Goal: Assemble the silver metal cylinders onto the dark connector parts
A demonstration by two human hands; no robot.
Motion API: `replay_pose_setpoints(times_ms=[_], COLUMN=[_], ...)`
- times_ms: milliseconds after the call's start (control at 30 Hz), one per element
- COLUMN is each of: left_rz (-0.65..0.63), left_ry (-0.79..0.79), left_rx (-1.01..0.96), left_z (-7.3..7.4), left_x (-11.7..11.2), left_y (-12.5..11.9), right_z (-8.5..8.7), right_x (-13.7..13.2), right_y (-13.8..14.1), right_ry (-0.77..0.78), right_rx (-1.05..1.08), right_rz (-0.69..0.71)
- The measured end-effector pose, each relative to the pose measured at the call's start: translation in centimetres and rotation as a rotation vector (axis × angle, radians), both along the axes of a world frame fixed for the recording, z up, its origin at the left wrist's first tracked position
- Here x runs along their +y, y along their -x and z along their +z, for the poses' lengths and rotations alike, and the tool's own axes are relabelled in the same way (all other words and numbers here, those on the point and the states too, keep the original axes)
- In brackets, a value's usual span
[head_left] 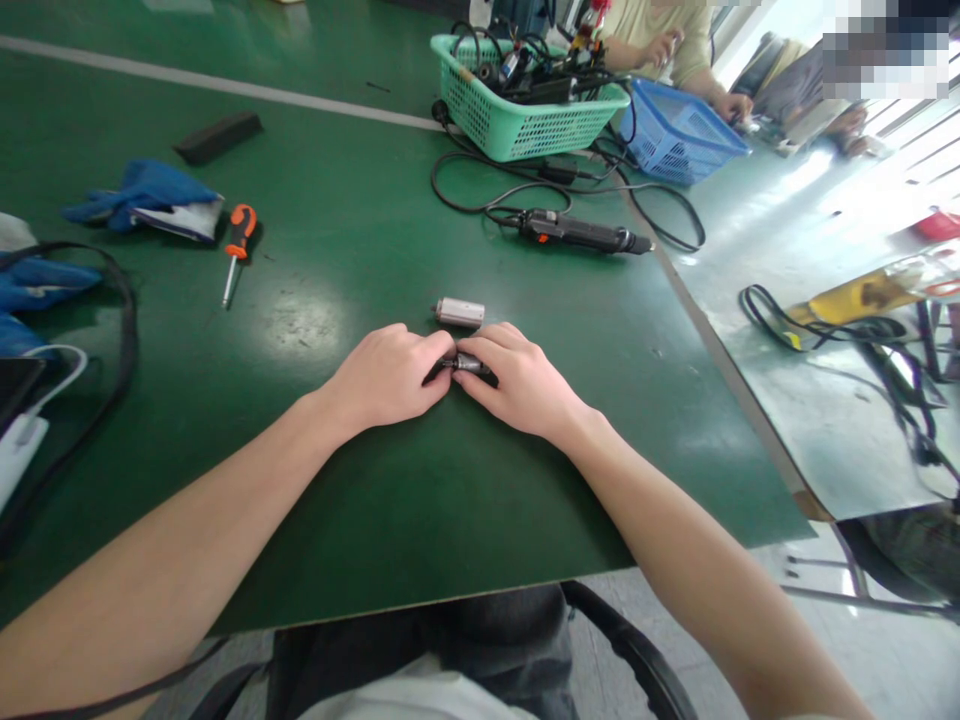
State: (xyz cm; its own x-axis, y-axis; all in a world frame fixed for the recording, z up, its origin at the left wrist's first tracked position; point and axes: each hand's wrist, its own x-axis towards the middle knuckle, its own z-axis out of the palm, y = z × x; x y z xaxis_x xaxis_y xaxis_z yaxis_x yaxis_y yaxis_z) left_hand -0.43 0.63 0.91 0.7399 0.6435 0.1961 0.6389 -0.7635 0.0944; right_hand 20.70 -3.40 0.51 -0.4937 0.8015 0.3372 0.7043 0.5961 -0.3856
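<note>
My left hand (386,375) and my right hand (521,385) meet at the middle of the green table (375,500). Both are closed on a small dark part with a metal tip (465,365), pinched between the fingers of the two hands. Just beyond the fingertips lies a small silver-grey cylinder (460,312), apart from both hands.
An orange-handled screwdriver (238,245) and blue gloves (142,195) lie to the left. A black electric screwdriver (581,235) with its cord lies further back. A green basket (525,105) and a blue basket (679,130) stand at the far edge, where other people work.
</note>
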Motion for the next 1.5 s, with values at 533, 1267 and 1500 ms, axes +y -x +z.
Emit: replay_pose_setpoints(times_ms=[533, 1267, 1500], left_rz=[-0.009, -0.006, 0.005], left_ry=[0.006, -0.004, -0.006], left_rx=[-0.015, -0.016, 0.002], left_z=[-0.08, -0.42, -0.15], left_x=[0.04, 0.05, -0.09], left_y=[0.06, 0.04, -0.04], right_z=[0.16, 0.41, 0.43], right_x=[-0.04, -0.01, -0.01], right_y=[0.02, -0.02, 0.0], right_ry=[0.013, 0.011, 0.022], right_rx=[-0.003, -0.028, -0.029], right_rz=[0.002, -0.003, -0.004])
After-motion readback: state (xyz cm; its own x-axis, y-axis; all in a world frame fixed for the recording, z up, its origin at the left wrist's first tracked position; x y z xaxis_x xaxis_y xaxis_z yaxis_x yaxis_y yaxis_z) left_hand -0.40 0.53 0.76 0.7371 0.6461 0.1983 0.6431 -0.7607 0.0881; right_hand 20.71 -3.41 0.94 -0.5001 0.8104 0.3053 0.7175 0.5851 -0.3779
